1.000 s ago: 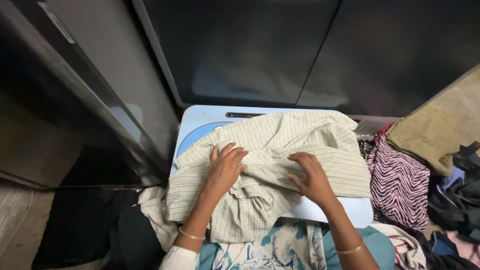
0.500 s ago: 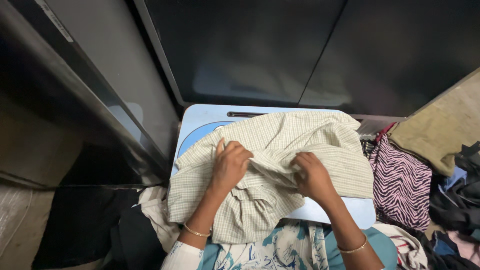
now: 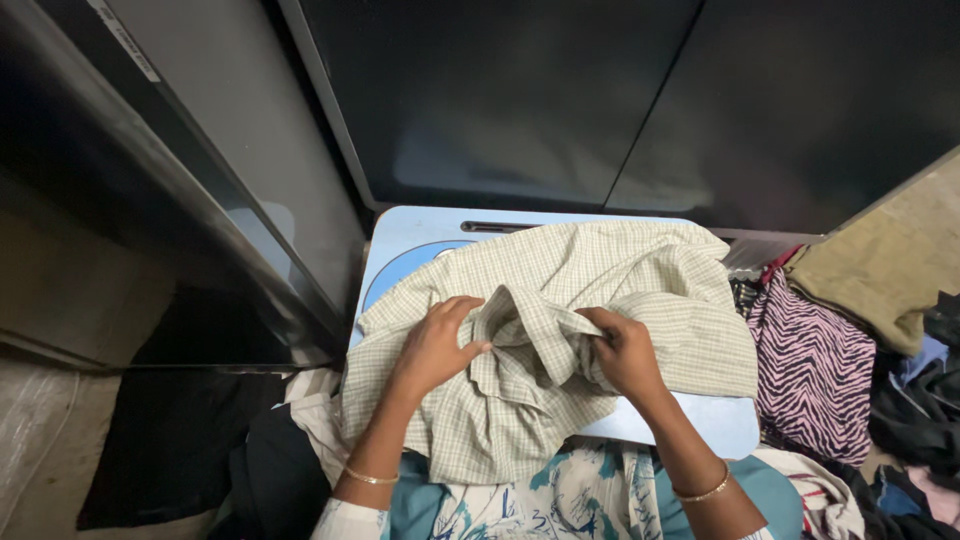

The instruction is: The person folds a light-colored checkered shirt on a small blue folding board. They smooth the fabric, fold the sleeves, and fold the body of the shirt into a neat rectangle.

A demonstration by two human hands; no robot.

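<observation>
Your left hand and right hand had each pinched a fold of the pale checked shirt, fingers clenched on the cloth and bunching a ridge between them. The shirt lay crumpled over the light blue board on your lap, one edge hanging off the near side. It looked thin, soft and woven, far from flat; nothing yet looked folded. At your right sat a zebra-striped garment and other heaped clothes.
</observation>
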